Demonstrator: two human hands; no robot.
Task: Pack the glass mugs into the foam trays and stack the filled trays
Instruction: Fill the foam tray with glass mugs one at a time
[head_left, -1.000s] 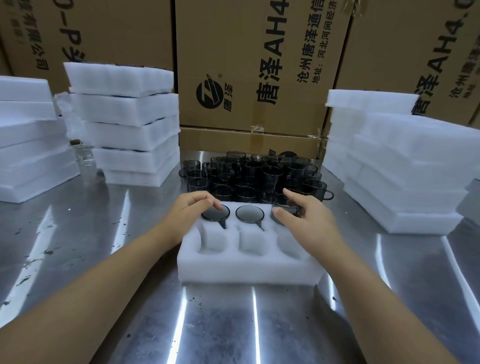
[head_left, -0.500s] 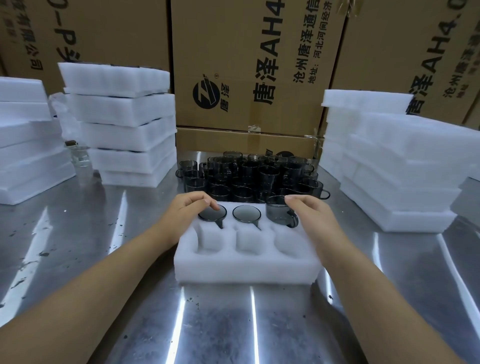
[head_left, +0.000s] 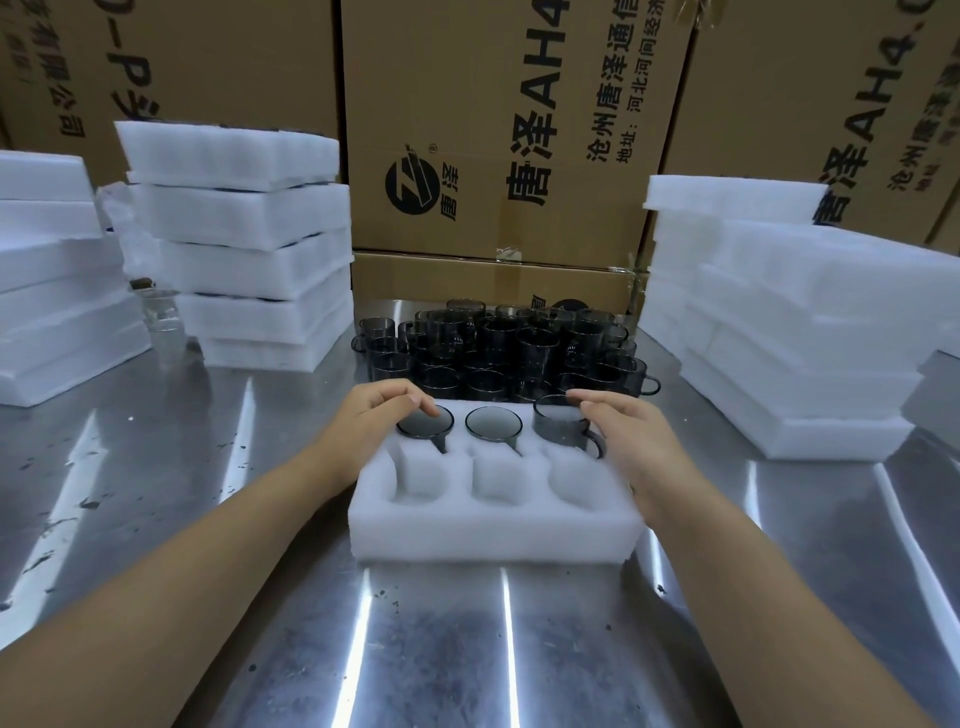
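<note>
1. The right grip (head_left: 631, 441) is narrow and holds the back-right mug (head_left: 561, 428) by its rim. The fingers lie over the top, and the handle points toward the near right. I cannot tell exactly where the thumb sits.
2. That mug stands in the back-right pocket of the foam tray (head_left: 493, 538) but rides high, with most of its wall above the foam. I judge it is not yet pushed home.
3. The left grip (head_left: 371, 415) holds nothing. Its loosely bent fingertips rest on the rim of the back-left mug (head_left: 425, 422), which sits flush with the foam.
4. The middle mug (head_left: 492, 423) is also sunk flush, and neither grip touches it.
5. The step in hand looks like filling the back row, with the third mug being seated. The next move calls for a straight downward press, with the handle lined up with its slot in the foam. The left grip is placed to steady the tray meanwhile.
6. The three front pockets (head_left: 498, 475) are empty, so the tray is about half filled and not ready for stacking.
7. The loose mugs (head_left: 498, 348) stand crowded on the table (head_left: 467, 649) just behind the tray, ready for the front row.
8. A left stack of trays (head_left: 244, 249) and a right stack of trays (head_left: 779, 322) flank the work, with cardboard boxes (head_left: 493, 130) behind.
</note>
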